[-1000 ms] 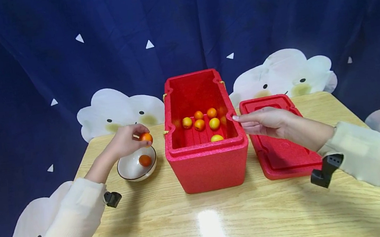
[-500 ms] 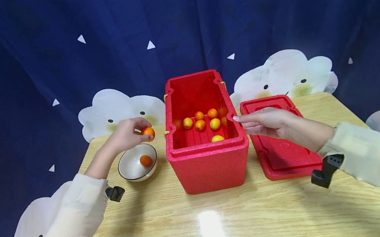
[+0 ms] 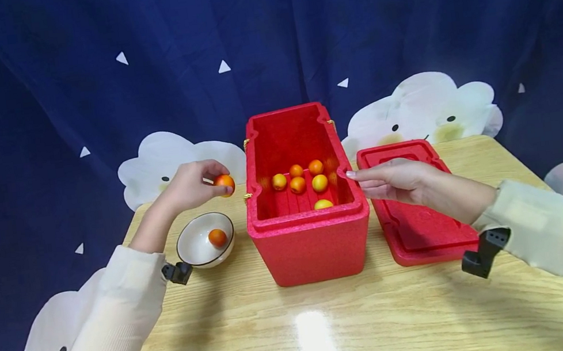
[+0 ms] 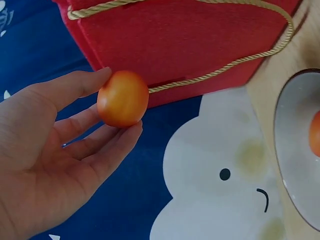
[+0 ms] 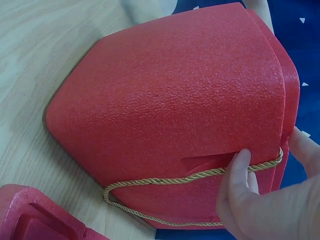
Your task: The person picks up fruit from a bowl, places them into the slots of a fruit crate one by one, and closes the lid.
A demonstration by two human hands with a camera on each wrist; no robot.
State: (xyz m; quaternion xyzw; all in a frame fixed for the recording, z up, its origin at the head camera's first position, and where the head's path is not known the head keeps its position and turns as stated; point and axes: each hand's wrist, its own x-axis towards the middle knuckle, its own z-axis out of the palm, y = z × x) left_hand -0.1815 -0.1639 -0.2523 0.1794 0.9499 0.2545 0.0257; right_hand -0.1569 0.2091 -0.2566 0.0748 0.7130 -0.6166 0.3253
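Observation:
My left hand (image 3: 194, 184) pinches a small, smooth, round orange fruit (image 4: 123, 98) between thumb and fingertips. It is in the air above and behind a white dark-rimmed bowl (image 3: 192, 244), left of the red foam box (image 3: 311, 256). A second orange fruit (image 3: 217, 238) lies in that bowl. Inside the open-topped box, several yellow-orange fruits (image 3: 297, 185) rest on the floor. My right hand (image 3: 391, 179) holds the box's right wall, thumb at the rim and fingers against the outside, beside the gold cord (image 5: 165, 181).
Right of the box, a red foam lid (image 3: 423, 229) lies on the wooden table (image 3: 248, 341). Behind the table hangs a dark blue curtain (image 3: 271, 37) with white cloud shapes. Another gold cord (image 4: 215, 72) loops along the box's left side.
My left hand has risen and moved a little right with the fruit, away from the bowl. The right hand stays at the box's rim.

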